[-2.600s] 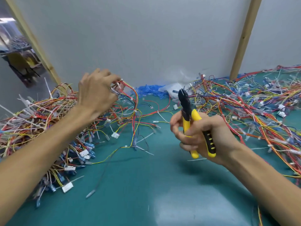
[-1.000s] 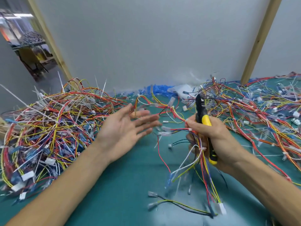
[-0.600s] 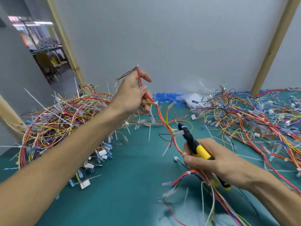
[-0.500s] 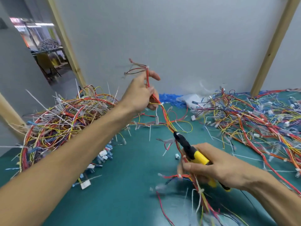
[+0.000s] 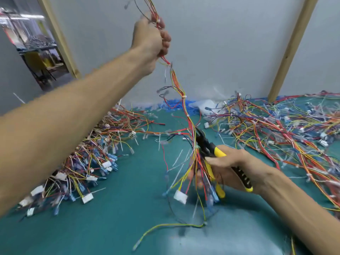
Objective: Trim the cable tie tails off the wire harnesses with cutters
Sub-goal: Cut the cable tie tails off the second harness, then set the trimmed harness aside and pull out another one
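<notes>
Positioning – left hand (image 5: 150, 38) fisted round the multicoloured wire harness (image 5: 184, 92), right hand (image 5: 234, 169) wrapped round yellow-handled black cutters (image 5: 211, 149) against it – next, probably, seat jaws on a white plastic tie tail (image 5: 177, 159).

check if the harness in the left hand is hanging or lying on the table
Hanging. The left hand grips the harness high up, and it dangles down past the cutters.

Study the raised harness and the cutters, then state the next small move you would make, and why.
Probably ease the cutters onto the nearest white tie tail and snip it close to the bundle. The left hand holds the harness up so it hangs, the right hand has the cutters' tip at the bundle, and untrimmed tails jut out beside it.
</notes>
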`<state>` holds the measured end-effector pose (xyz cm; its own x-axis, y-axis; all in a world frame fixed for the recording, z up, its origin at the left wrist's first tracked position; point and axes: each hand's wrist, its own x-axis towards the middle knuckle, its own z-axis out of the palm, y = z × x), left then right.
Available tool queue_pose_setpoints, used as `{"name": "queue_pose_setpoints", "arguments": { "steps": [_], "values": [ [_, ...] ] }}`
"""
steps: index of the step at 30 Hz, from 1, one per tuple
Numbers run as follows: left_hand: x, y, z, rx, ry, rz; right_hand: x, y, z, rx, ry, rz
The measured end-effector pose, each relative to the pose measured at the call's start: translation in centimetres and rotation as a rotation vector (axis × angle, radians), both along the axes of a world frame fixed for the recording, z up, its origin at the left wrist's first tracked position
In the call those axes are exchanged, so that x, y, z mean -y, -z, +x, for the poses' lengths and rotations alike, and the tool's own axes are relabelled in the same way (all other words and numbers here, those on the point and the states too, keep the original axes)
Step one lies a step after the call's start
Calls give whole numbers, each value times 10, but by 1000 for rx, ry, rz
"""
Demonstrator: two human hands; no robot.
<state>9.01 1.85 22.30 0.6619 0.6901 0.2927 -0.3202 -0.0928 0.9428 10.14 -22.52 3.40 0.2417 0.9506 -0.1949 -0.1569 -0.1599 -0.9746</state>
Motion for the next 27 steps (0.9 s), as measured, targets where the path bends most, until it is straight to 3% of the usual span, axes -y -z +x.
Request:
{"name": "queue_pose_setpoints", "arguments": {
  "steps": [2,5,9,15,19,27],
  "values": [
    [-2,-11,6,60,-26,5,4,0,1,-165,-58,119],
    [-5,-24,12,98,-93,83,1,6,11,-23,99,25],
    [-18,-39,20,112,-150,124,3,5,12,-341,210,178],
    [-25,-38,26,-288,-44,457,10,3,18,-405,248,150],
    [-13,-35,29,-134,-62,542,16,3,16,-376,126,218],
    [-26,20,22,-206,-214,259,35,-46,6,-336,440,533]
  ]
}}
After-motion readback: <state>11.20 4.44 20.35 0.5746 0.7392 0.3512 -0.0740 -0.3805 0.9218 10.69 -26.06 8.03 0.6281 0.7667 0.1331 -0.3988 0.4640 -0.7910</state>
